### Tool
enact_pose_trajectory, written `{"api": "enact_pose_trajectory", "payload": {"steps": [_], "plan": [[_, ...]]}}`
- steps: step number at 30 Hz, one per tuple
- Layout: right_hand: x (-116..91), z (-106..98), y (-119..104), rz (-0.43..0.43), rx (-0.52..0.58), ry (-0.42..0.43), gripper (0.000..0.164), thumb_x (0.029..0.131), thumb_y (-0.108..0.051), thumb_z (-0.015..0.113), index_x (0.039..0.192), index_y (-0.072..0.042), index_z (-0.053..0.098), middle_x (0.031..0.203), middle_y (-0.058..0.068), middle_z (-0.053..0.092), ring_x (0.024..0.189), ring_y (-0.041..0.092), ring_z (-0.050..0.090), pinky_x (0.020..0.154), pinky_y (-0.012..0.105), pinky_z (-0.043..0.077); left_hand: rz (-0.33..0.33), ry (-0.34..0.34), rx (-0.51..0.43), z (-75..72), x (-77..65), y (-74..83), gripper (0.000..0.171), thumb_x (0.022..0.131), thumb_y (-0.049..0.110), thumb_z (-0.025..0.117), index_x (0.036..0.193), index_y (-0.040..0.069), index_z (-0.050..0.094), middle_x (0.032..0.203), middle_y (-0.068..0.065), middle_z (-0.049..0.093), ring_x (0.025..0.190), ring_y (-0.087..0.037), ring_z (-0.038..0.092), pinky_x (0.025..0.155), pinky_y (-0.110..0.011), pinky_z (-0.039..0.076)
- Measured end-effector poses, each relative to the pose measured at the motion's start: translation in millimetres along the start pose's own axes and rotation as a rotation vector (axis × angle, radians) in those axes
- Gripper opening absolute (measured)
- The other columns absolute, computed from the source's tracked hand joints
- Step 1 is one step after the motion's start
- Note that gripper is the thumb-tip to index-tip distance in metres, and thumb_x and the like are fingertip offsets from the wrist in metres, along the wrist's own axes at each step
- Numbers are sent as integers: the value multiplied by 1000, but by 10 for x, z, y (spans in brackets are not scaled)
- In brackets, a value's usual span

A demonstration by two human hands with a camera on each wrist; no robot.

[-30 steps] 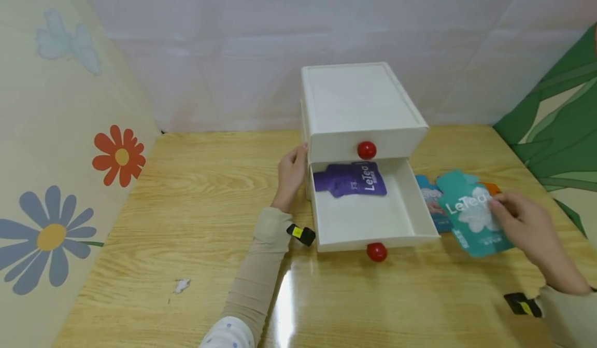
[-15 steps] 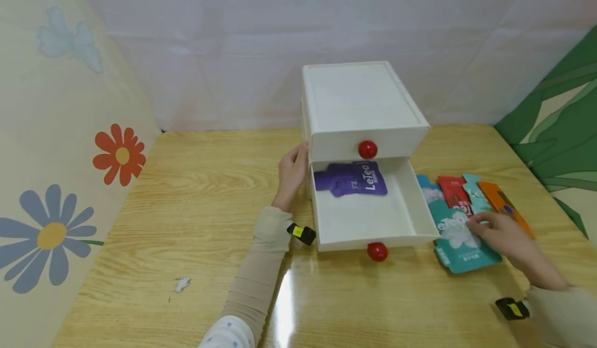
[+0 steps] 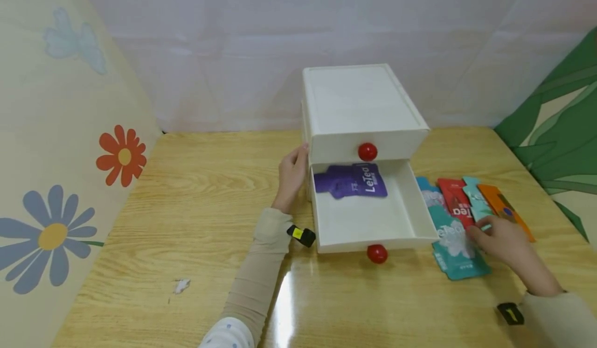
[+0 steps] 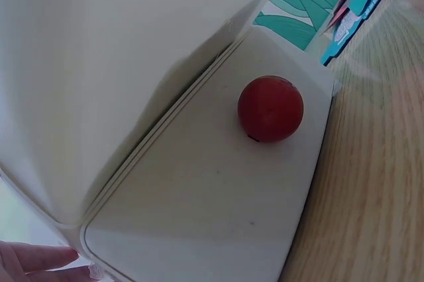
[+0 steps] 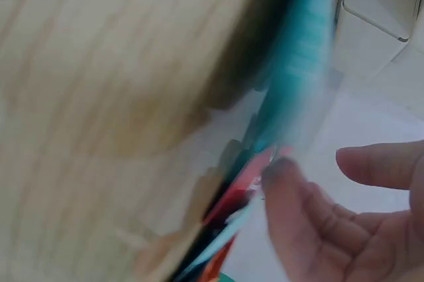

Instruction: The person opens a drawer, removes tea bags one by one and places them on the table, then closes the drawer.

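Observation:
My left hand (image 3: 292, 178) rests against the left side of a white two-drawer cabinet (image 3: 361, 99). In the left wrist view its fingertips (image 4: 56, 257) touch the cabinet's edge. Pulled out at the bottom is a drawer (image 3: 373, 226), with a purple LeTea pouch (image 3: 356, 181) lying at its back. On the right, my right hand (image 3: 501, 241) is at the edge of a teal LeTea pouch (image 3: 462, 254), which overlaps a blue pouch (image 3: 431, 195). In the right wrist view, its thumb stands apart from the forefinger, which touches the blurred pouches.
Beside the teal pouch lie a red pouch (image 3: 454, 197), a light-teal pouch (image 3: 477, 197) and an orange pouch (image 3: 506, 210). Red knobs (image 3: 367, 152) front both drawers. The wooden table (image 3: 200, 223) meets a pale backdrop behind and printed panels at both sides.
My right hand has lowered the teal pouch leftward and toward me onto the table beside the other pouches, and its thumb now stands apart. The left hand has stayed at the cabinet.

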State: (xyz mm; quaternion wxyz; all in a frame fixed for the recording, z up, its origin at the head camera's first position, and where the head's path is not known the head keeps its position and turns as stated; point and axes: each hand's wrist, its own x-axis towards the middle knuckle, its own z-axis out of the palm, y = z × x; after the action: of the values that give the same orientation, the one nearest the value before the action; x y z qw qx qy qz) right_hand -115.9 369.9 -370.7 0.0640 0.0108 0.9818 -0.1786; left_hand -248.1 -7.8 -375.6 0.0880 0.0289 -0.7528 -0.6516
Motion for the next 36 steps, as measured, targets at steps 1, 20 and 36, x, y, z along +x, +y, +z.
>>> {"api": "enact_pose_trajectory", "payload": {"steps": [1, 20, 36], "plan": [[-10, 0, -17, -16, -18, 33, 37, 89, -18, 55, 91, 18, 51, 68, 17, 59, 59, 26, 53, 48, 34, 41, -1, -1, 1, -3, -2, 4, 41, 92, 38, 48, 113, 7, 65, 112, -10, 63, 105, -21, 56, 89, -31, 43], [-111, -176, -916, -474, -65, 577, 22, 85, -22, 62, 83, -1, 62, 53, -6, 48, 42, 2, 35, 37, 22, 25, -9, 0, 0, 12, -12, -11, 41, 92, 38, 48, 111, 7, 66, 110, -11, 64, 101, -21, 57, 87, -32, 44], [122, -339, -1502, -578, -292, 158, 44, 80, -25, 69, 111, 4, 58, 95, 23, 62, 75, 33, 60, 59, 44, 50, -1, 5, 6, 8, -34, -32, 40, 92, 39, 47, 105, 6, 68, 105, -10, 65, 97, -20, 57, 85, -33, 44]]}}
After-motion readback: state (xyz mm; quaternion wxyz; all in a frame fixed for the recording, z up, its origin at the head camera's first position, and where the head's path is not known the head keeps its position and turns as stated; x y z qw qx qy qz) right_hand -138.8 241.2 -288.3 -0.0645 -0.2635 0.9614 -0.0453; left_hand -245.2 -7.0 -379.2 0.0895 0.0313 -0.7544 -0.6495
